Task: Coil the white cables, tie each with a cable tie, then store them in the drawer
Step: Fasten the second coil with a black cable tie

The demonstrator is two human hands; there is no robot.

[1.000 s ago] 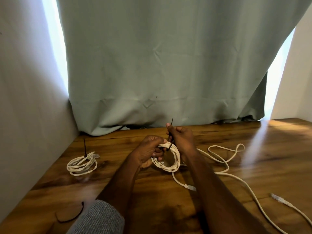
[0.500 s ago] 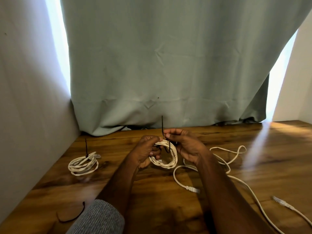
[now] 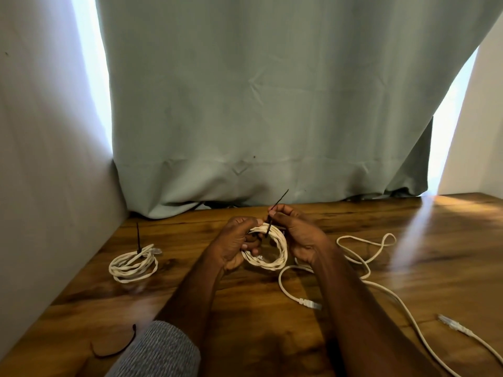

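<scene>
Since half a second ago, when the black cable tie [image 3: 275,210] stood almost upright above the coil, its free tail has swung over toward 1 o'clock, which reads as the right hand [image 3: 295,235] drawing it through the lock to cinch the bundle. That hand's grip is pressed together, thumb and forefinger pinching the tie just above the white coil [image 3: 268,248] at the centre of the wooden surface [image 3: 408,240]. The left hand [image 3: 236,244] curls around the coil's 9 o'clock side, steadying it, much as it did a full second back (when the right hand sat lower, closer over the loops, with only a short stub of tie showing). So the second cable looks nearly tied; whether the tie is fully snug cannot be told from here. At 9 o'clock of the hands lies a finished coil [image 3: 133,263], its own tie sticking straight up, unmoved across the frames. At 3 to 5 o'clock a loose cable [image 3: 364,257] sprawls uncoiled, one plug [image 3: 309,303] near the right forearm and another plug [image 3: 449,322] farther out. A spare tie [image 3: 119,349] rests at 7 o'clock beside the grey sleeve [image 3: 160,349]. No drawer is in view, so storing is a later step.
</scene>
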